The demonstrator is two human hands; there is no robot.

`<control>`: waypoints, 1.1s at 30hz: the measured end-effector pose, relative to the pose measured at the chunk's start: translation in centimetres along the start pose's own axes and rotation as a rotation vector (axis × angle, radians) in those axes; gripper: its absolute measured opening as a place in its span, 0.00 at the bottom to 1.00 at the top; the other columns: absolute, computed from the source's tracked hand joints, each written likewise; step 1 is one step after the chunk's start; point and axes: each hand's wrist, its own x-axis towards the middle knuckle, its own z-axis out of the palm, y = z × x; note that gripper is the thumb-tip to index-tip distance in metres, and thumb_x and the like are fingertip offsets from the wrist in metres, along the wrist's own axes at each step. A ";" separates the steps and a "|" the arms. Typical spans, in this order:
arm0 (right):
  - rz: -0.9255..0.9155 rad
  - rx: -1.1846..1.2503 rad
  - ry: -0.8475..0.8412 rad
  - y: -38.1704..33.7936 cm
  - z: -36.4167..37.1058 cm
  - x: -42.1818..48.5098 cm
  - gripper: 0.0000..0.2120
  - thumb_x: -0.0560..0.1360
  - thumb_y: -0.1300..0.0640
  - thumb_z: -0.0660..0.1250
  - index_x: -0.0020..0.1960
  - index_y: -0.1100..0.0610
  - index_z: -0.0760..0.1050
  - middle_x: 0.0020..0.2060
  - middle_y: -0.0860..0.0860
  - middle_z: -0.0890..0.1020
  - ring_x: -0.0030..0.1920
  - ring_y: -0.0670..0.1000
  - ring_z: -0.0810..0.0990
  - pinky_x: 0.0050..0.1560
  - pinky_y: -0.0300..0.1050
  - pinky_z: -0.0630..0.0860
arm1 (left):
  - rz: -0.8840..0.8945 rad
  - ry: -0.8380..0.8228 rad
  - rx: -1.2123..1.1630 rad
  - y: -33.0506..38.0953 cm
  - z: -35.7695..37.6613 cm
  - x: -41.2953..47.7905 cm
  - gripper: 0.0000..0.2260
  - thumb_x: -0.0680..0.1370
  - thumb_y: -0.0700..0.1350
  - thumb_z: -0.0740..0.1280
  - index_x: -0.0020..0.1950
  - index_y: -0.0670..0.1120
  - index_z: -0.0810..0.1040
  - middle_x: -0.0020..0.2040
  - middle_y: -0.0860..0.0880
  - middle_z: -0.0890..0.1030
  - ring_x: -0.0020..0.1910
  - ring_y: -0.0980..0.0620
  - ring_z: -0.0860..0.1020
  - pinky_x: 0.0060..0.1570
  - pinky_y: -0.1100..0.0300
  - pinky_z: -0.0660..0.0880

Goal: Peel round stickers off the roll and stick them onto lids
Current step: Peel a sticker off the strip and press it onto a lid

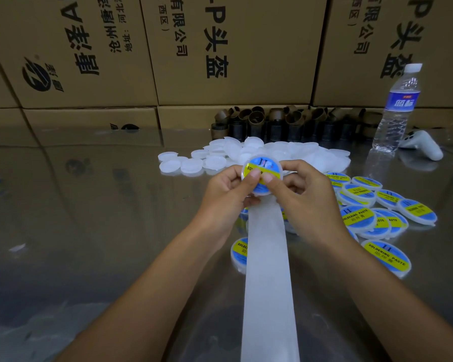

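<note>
A white round lid point(262, 165) with a blue and yellow sticker on it is held up at mid-table by both hands. My left hand point(226, 186) grips its left side, thumb pressed on the sticker. My right hand point(302, 188) grips its right side, thumb also on the sticker. A long white strip of backing paper point(268, 270) runs from under the hands toward me. Plain white lids point(212, 160) lie in a heap behind the hands. Several stickered lids point(372, 210) lie to the right.
Cardboard boxes point(220, 48) wall off the back. Several brown empty roll cores point(285, 121) stand against them. A water bottle point(398, 108) and a white controller point(421, 146) sit at the back right. The shiny metal table point(89, 218) spreads out to the left.
</note>
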 end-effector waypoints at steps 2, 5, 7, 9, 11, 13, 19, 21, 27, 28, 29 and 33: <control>-0.007 -0.036 -0.037 0.0 0.1 0.0 0.07 0.73 0.56 0.71 0.49 0.51 0.75 0.27 0.46 0.78 0.28 0.41 0.72 0.32 0.31 0.67 | 0.005 0.019 -0.008 0.0 0.0 0.0 0.06 0.79 0.43 0.64 0.47 0.41 0.77 0.47 0.42 0.82 0.47 0.47 0.79 0.54 0.50 0.76; -0.017 -0.046 -0.039 0.0 0.1 0.0 0.08 0.73 0.58 0.71 0.51 0.53 0.76 0.25 0.44 0.78 0.27 0.40 0.73 0.31 0.29 0.67 | 0.006 0.025 -0.022 -0.1 -0.1 0.1 0.06 0.78 0.43 0.65 0.48 0.41 0.77 0.47 0.42 0.83 0.48 0.46 0.80 0.56 0.48 0.76; -0.023 -0.043 -0.028 0.1 0.0 0.0 0.07 0.73 0.58 0.70 0.49 0.51 0.75 0.24 0.42 0.78 0.27 0.40 0.74 0.31 0.29 0.66 | 0.007 0.005 -0.036 -0.2 -0.2 0.2 0.06 0.77 0.43 0.65 0.50 0.41 0.78 0.48 0.43 0.83 0.48 0.48 0.81 0.55 0.50 0.76; -0.022 -0.038 -0.001 0.1 -0.1 0.0 0.07 0.74 0.58 0.70 0.48 0.48 0.75 0.24 0.41 0.78 0.26 0.40 0.74 0.30 0.30 0.67 | 0.013 -0.038 -0.031 -0.3 -0.2 0.2 0.05 0.77 0.40 0.66 0.51 0.42 0.78 0.48 0.45 0.83 0.46 0.51 0.81 0.53 0.53 0.76; -0.008 -0.024 0.034 0.1 -0.1 0.1 0.07 0.75 0.57 0.69 0.46 0.46 0.74 0.24 0.42 0.78 0.27 0.40 0.74 0.31 0.36 0.71 | 0.028 -0.072 -0.013 -0.5 -0.3 0.3 0.05 0.77 0.37 0.66 0.52 0.44 0.78 0.45 0.49 0.84 0.43 0.55 0.81 0.49 0.57 0.76; 0.000 -0.013 0.064 0.1 -0.2 0.2 0.07 0.76 0.57 0.67 0.45 0.44 0.73 0.24 0.42 0.78 0.27 0.40 0.74 0.35 0.40 0.74 | 0.042 -0.084 -0.009 -0.6 -0.3 0.3 0.06 0.77 0.35 0.66 0.51 0.45 0.78 0.42 0.52 0.84 0.40 0.57 0.81 0.45 0.62 0.77; -0.022 -0.051 0.059 0.1 -0.1 0.2 0.09 0.77 0.57 0.65 0.45 0.43 0.72 0.25 0.44 0.79 0.28 0.41 0.74 0.36 0.43 0.75 | 0.050 -0.077 -0.013 -0.5 -0.3 0.2 0.06 0.77 0.35 0.66 0.51 0.45 0.78 0.41 0.51 0.84 0.39 0.58 0.81 0.42 0.64 0.77; -0.031 -0.067 0.058 0.1 -0.2 0.3 0.09 0.78 0.57 0.64 0.45 0.42 0.72 0.27 0.48 0.79 0.29 0.45 0.74 0.36 0.45 0.75 | 0.049 -0.074 -0.009 -0.5 -0.3 0.3 0.06 0.76 0.35 0.66 0.51 0.44 0.78 0.42 0.50 0.84 0.39 0.57 0.81 0.43 0.64 0.77; -0.001 -0.078 0.236 1.2 -1.4 1.1 0.09 0.80 0.55 0.60 0.52 0.41 0.74 0.32 0.50 0.75 0.29 0.44 0.71 0.33 0.36 0.70 | 0.013 0.023 -0.038 -0.7 -1.0 0.7 0.07 0.77 0.35 0.67 0.51 0.46 0.77 0.37 0.52 0.83 0.38 0.55 0.81 0.43 0.62 0.78; 0.025 -0.105 0.279 1.6 -1.8 1.3 0.09 0.80 0.55 0.59 0.56 0.45 0.75 0.31 0.50 0.74 0.29 0.44 0.70 0.33 0.37 0.69 | 0.008 0.047 -0.044 -0.7 -1.2 0.8 0.07 0.77 0.35 0.67 0.50 0.46 0.77 0.36 0.52 0.82 0.38 0.55 0.81 0.42 0.62 0.79; 0.054 -0.146 0.314 2.0 -2.2 1.5 0.10 0.80 0.55 0.59 0.59 0.49 0.75 0.30 0.49 0.72 0.29 0.44 0.70 0.33 0.38 0.68 | 0.005 0.069 -0.054 -0.8 -1.3 0.9 0.07 0.77 0.34 0.66 0.50 0.46 0.78 0.35 0.52 0.82 0.37 0.55 0.81 0.42 0.62 0.79; 0.161 -0.389 0.357 3.6 -3.9 1.9 0.13 0.80 0.55 0.60 0.61 0.58 0.76 0.34 0.52 0.78 0.42 0.53 0.76 0.40 0.43 0.65 | -0.022 0.149 -0.100 -0.8 -2.0 1.3 0.08 0.77 0.33 0.64 0.48 0.45 0.78 0.35 0.51 0.81 0.34 0.55 0.80 0.38 0.63 0.78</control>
